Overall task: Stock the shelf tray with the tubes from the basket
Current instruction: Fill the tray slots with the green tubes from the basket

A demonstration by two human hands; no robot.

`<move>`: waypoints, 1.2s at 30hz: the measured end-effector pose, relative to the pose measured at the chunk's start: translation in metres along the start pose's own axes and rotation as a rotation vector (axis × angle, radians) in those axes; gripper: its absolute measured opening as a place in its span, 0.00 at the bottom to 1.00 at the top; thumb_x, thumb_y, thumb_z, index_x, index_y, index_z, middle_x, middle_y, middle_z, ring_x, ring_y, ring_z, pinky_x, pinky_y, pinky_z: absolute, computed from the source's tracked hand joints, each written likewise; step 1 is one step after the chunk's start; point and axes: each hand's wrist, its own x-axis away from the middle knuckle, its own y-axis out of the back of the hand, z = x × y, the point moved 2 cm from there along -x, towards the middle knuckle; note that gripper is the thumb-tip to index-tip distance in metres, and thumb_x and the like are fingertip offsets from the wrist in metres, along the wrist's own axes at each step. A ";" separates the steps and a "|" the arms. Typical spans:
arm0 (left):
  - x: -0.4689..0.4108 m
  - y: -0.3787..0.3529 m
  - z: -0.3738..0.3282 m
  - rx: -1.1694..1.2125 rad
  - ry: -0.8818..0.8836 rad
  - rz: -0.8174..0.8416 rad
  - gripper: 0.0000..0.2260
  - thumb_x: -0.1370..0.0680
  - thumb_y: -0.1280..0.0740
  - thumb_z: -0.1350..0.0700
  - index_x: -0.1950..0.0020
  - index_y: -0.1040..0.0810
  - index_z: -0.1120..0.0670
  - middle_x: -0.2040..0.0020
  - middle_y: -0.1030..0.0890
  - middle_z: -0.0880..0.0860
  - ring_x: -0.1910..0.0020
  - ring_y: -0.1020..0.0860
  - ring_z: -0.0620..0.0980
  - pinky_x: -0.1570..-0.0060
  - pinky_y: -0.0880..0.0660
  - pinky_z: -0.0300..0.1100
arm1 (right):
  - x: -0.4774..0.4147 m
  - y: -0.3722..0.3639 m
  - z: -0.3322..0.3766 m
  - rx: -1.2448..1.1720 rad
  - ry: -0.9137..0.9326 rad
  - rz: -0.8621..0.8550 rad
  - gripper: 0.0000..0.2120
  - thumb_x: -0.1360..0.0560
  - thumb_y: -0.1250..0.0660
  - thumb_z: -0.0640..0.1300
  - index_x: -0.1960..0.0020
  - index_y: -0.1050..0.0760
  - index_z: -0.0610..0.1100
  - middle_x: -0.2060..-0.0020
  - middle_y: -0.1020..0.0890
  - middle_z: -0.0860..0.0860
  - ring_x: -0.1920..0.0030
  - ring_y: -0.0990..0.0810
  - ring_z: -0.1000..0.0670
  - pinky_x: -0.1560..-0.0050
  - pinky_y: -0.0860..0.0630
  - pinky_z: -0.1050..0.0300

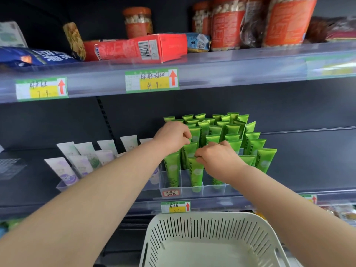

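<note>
Several green tubes (pixel 252 145) stand cap-down in a clear divided shelf tray (pixel 185 187) on the middle shelf. My left hand (pixel 173 136) pinches the crimped top of a green tube (pixel 189 151) in the second row from the front. My right hand (pixel 217 158) pinches the top of a front-row green tube (pixel 196 175) standing in the tray. The white slotted basket (pixel 210 241) sits below the shelf; no tubes show in its visible part.
White and lilac tubes (pixel 81 160) stand in a second clear tray to the left. The upper shelf carries a red box (pixel 142 48), jars (pixel 227 24) and bags. Price labels (pixel 152 80) hang on the shelf rails.
</note>
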 end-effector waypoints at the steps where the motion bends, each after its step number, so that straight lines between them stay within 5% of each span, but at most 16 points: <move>1: 0.001 -0.001 -0.002 -0.016 -0.008 0.018 0.09 0.24 0.29 0.56 0.44 0.17 0.52 0.46 0.18 0.49 0.47 0.21 0.48 0.43 0.24 0.48 | 0.001 0.002 0.000 -0.025 0.002 0.012 0.11 0.19 0.45 0.50 0.48 0.24 0.49 0.54 0.19 0.53 0.47 0.26 0.47 0.49 0.36 0.49; 4: -0.001 -0.005 -0.006 -0.087 -0.027 0.059 0.10 0.24 0.29 0.55 0.43 0.18 0.52 0.45 0.18 0.49 0.45 0.21 0.49 0.43 0.25 0.47 | 0.004 0.008 -0.004 -0.085 -0.023 -0.018 0.17 0.19 0.49 0.55 0.46 0.24 0.51 0.53 0.19 0.53 0.46 0.26 0.48 0.45 0.36 0.47; 9: -0.007 -0.016 -0.008 -0.197 -0.021 0.097 0.10 0.23 0.31 0.56 0.42 0.18 0.51 0.43 0.19 0.49 0.45 0.22 0.50 0.50 0.26 0.42 | 0.007 0.013 -0.017 -0.014 -0.085 -0.086 0.12 0.20 0.46 0.44 0.42 0.26 0.49 0.50 0.19 0.52 0.46 0.26 0.45 0.51 0.35 0.50; 19: -0.009 -0.019 -0.014 -0.213 -0.011 0.056 0.09 0.22 0.33 0.57 0.43 0.18 0.49 0.44 0.19 0.48 0.46 0.22 0.50 0.50 0.24 0.43 | 0.007 0.017 -0.018 0.007 -0.127 -0.070 0.22 0.26 0.44 0.37 0.34 0.30 0.49 0.45 0.21 0.51 0.42 0.28 0.45 0.50 0.36 0.50; 26: -0.011 -0.008 -0.014 -0.053 0.008 0.042 0.07 0.21 0.34 0.53 0.51 0.15 0.51 0.47 0.17 0.47 0.50 0.21 0.48 0.48 0.24 0.46 | 0.002 0.016 -0.017 -0.002 -0.121 -0.063 0.21 0.27 0.44 0.36 0.36 0.29 0.47 0.46 0.21 0.50 0.44 0.28 0.45 0.52 0.37 0.50; 30: -0.015 0.002 -0.006 -0.083 0.066 -0.097 0.09 0.21 0.34 0.55 0.43 0.18 0.53 0.42 0.19 0.51 0.45 0.22 0.52 0.46 0.25 0.47 | 0.001 0.013 -0.020 0.001 -0.113 -0.092 0.14 0.23 0.43 0.40 0.39 0.27 0.48 0.49 0.20 0.51 0.46 0.27 0.45 0.53 0.36 0.50; 36: -0.025 -0.006 0.005 -0.194 0.143 0.025 0.08 0.24 0.30 0.58 0.46 0.17 0.51 0.43 0.18 0.50 0.45 0.21 0.52 0.47 0.24 0.45 | 0.001 0.012 -0.024 -0.011 -0.114 -0.137 0.13 0.21 0.46 0.43 0.42 0.26 0.48 0.51 0.20 0.51 0.47 0.26 0.45 0.52 0.33 0.50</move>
